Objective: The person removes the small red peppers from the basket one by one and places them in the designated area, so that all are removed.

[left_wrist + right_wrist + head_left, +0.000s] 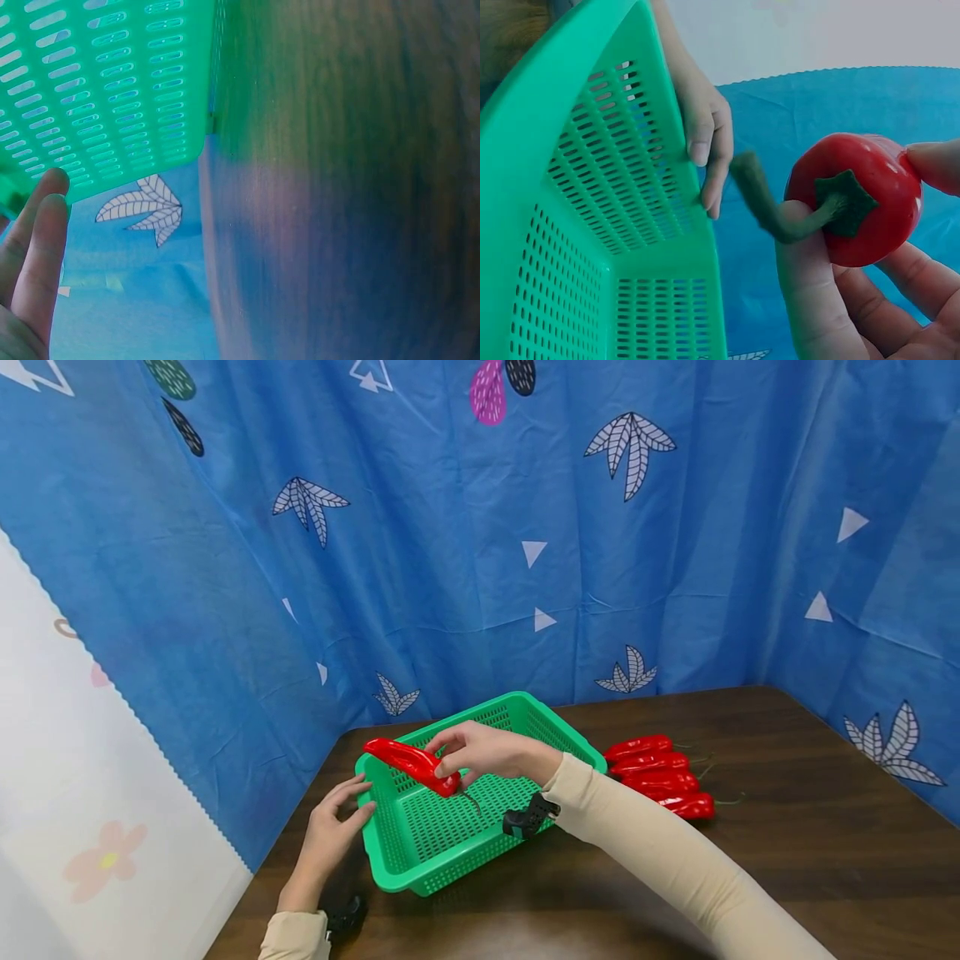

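Note:
My right hand [498, 752] pinches a long red pepper [405, 760] between thumb and fingers near its stem end, above the green plastic basket [450, 863]. The pepper's tip points to the left. Seen from the right wrist, its green cap and curved stem [847, 204] face the camera. At the basket's left end, my left hand [332, 827] touches the rim with fingertips and thumb, its fingers fairly straight. In the left wrist view two of those fingers [39, 262] lie against the slotted basket wall [112, 90]. The visible basket floor holds nothing.
Several more red peppers [654, 763] lie in a row on the dark wooden table [810, 827], just right of the basket. A blue patterned curtain [480, 527] hangs behind the table. Black wrist cameras sit at both cuffs, the right one [528, 817] over the basket's front edge.

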`<action>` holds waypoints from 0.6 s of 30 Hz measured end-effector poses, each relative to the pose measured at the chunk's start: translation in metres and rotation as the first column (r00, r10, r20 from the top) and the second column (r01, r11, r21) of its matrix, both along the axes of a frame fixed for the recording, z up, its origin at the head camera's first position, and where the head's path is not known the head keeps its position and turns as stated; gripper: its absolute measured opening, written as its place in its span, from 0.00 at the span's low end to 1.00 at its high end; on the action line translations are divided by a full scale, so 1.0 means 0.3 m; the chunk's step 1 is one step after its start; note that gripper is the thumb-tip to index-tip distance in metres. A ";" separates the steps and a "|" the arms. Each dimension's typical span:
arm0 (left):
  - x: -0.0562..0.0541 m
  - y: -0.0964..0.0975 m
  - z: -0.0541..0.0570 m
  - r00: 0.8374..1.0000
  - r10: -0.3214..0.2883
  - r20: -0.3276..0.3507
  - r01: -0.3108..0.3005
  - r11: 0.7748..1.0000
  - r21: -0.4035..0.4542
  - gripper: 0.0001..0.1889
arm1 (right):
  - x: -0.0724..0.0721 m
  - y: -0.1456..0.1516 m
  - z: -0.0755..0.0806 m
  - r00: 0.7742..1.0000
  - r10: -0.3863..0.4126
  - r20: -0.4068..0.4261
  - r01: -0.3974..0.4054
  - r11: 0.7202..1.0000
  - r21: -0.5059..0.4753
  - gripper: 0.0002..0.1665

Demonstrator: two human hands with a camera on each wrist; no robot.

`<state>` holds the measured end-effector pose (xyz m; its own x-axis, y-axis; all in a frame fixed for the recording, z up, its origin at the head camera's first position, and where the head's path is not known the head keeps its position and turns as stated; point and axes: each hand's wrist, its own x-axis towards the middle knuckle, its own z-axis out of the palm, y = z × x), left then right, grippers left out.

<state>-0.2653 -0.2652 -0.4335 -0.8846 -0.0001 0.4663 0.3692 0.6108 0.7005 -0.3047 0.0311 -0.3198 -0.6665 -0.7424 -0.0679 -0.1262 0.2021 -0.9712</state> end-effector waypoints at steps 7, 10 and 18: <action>-0.007 -0.001 -0.006 1.000 0.025 -0.001 -0.025 0.999 -0.034 0.20 | 0.007 0.037 0.001 1.000 0.020 -0.023 -0.020 1.000 -0.004 0.25; -0.008 -0.001 -0.006 1.000 0.024 0.009 -0.024 0.999 -0.030 0.20 | 0.017 0.054 0.003 0.999 0.030 -0.031 -0.030 1.000 -0.002 0.24; -0.002 -0.006 -0.005 1.000 0.000 0.010 0.000 1.000 -0.004 0.19 | 0.043 0.103 0.012 0.998 0.032 -0.060 -0.032 0.999 -0.003 0.21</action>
<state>-0.2660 -0.2669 -0.4349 -0.8893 0.0022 0.4573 0.3622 0.6138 0.7015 -0.2918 0.0619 -0.3162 -0.6454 -0.7634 -0.0251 -0.1909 0.1930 -0.9624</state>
